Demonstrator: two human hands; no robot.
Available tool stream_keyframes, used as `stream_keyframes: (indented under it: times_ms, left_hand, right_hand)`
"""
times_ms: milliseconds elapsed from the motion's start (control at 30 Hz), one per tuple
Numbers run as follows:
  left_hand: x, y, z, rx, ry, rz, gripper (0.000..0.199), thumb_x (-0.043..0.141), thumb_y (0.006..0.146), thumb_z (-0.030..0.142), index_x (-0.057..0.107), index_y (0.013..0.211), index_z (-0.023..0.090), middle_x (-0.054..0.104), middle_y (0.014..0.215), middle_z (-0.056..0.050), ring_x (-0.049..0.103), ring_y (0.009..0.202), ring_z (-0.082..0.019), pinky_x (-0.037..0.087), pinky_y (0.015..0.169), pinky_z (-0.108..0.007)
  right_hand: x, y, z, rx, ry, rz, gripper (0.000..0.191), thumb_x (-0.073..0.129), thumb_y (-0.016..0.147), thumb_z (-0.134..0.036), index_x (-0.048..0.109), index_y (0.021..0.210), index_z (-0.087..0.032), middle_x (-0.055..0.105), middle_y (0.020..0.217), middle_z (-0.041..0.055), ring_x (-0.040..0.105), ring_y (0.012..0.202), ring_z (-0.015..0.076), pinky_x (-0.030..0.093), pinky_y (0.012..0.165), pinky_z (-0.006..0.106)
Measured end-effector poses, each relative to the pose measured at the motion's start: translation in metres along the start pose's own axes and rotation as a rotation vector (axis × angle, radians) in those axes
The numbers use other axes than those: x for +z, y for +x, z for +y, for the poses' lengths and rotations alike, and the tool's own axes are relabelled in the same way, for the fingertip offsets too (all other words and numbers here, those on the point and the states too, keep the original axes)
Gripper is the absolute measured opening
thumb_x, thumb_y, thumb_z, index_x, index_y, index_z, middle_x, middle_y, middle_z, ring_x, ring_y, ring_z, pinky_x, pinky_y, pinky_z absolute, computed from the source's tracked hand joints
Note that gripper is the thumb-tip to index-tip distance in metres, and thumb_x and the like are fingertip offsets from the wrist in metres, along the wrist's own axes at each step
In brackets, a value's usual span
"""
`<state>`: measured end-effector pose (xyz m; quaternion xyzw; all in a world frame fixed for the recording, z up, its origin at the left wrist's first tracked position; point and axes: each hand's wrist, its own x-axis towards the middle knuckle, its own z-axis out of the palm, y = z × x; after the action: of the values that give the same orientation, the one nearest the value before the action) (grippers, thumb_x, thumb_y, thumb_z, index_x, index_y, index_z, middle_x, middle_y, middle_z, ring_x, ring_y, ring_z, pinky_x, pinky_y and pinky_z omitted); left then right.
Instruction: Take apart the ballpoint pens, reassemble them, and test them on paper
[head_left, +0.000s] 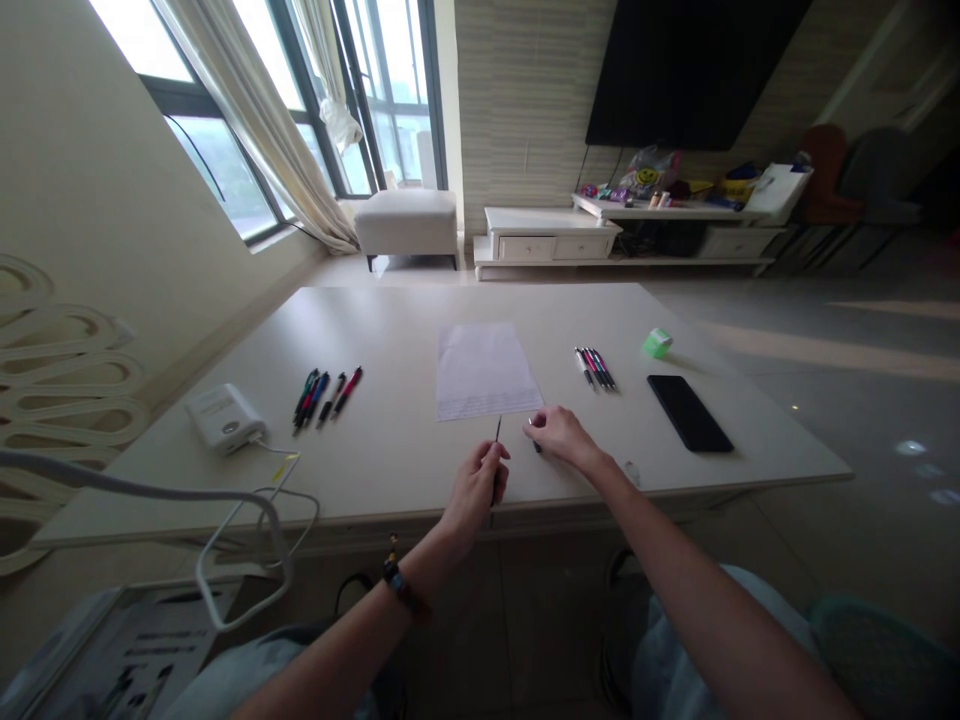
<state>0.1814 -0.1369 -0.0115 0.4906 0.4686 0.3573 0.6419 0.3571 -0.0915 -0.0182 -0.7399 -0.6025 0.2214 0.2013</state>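
Observation:
My left hand (474, 492) is shut around a thin black pen (496, 432), which stands nearly upright with its tip just below the lower edge of a white sheet of paper (486, 372). My right hand (562, 438) rests close by on the white table (405, 465), its fingertips pinching a small dark object (536, 446), perhaps a pen cap. A group of pens (326, 398) lies left of the paper, and another group of pens (595, 368) lies to its right. A black smartphone (690, 413) lies face down or dark beyond them.
A small green and white object (657, 343) sits at the table's far right. A white device (225, 418) with a white cable (281, 510) lies at the left. Behind the table stand a white cabinet (551, 240) and a padded stool (406, 225).

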Motion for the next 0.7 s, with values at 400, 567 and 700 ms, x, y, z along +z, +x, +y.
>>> stream_keyframes:
  times_ms: [400,567,700]
  left_hand:
    - [0.004,0.004,-0.003,-0.025,-0.073,-0.035,0.033,0.048,0.081,0.051,0.049,0.080,0.018,0.044,0.055,0.006,0.038,0.042,-0.004,0.026,0.041,-0.015]
    - [0.004,0.003,-0.004,-0.013,-0.107,-0.049,0.039,0.051,0.077,0.057,0.048,0.079,0.018,0.043,0.053,0.007,0.037,0.041,-0.004,0.025,0.040,-0.016]
    - [0.001,0.004,-0.004,0.001,-0.096,-0.011,0.039,0.052,0.077,0.056,0.054,0.085,0.017,0.044,0.053,0.007,0.038,0.040,-0.004,0.025,0.040,-0.016]
  right_hand:
    - [-0.013,-0.029,-0.026,-0.231,0.728,-0.276,0.035,0.064,0.072,-0.045,0.069,0.082,-0.012,0.059,0.061,-0.0001,0.043,0.049,0.0075,0.034,0.045,0.020]
    - [0.000,-0.029,-0.035,-0.262,0.770,-0.261,0.030,0.065,0.072,-0.044,0.064,0.069,-0.014,0.058,0.058,-0.0001,0.048,0.051,0.0089,0.035,0.045,0.019]
    - [-0.003,-0.013,-0.031,-0.131,0.927,0.037,0.031,0.060,0.074,-0.044,0.063,0.080,-0.014,0.067,0.077,0.0065,0.056,0.054,0.0111,0.037,0.042,0.020]
